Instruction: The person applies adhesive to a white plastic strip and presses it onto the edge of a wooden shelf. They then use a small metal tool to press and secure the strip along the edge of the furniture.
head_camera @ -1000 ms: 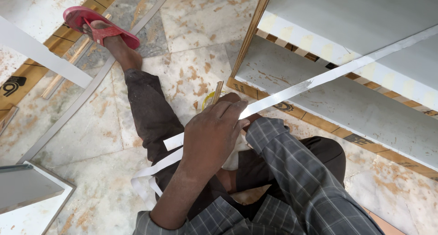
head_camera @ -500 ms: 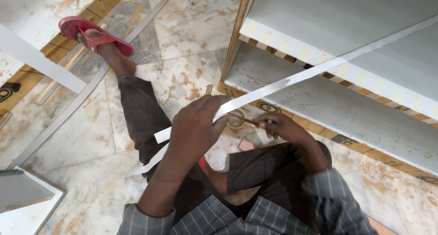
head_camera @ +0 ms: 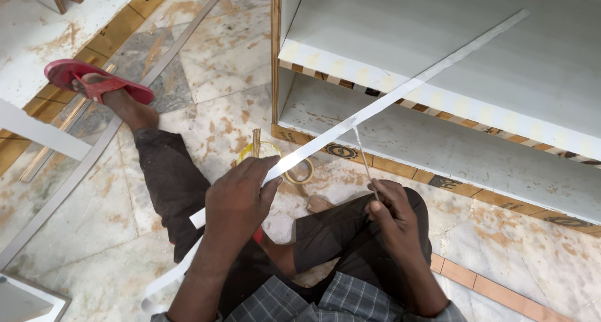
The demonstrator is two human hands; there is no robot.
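Mottled cream and rust marble floor (head_camera: 213, 59), glossy and dusty, seen from above with the person seated on it, dark trouser legs spread and a red rubber sandal (head_camera: 94, 81) on the outstretched foot. Left hand (head_camera: 241, 194): fingers curled shut around a long, flat, pale grey edge-banding strip (head_camera: 400, 90), thin and flexible, gripped near its lower part; below the grip the strip droops in a loose curl beside the left forearm. Above the grip it runs straight and taut, up and to the right, across the front of an open cabinet (head_camera: 476, 65) of white laminated board whose exposed plywood edges show brown and cream layers. Right hand (head_camera: 391, 206): fingertips pinched closed on a very fine sliver (head_camera: 362, 153), threadlike and pale, which rises from the hand to meet the underside of the strip; whether it is a peeled trimming or a thin tool cannot be told. Roll of yellowish tape (head_camera: 294, 168), a ring lying flat on the floor, just behind the left hand, with a short wooden stick (head_camera: 255, 142) beside it. Long grey strips and a wooden batten (head_camera: 59, 140) lie on the floor at left, well apart from both hands.
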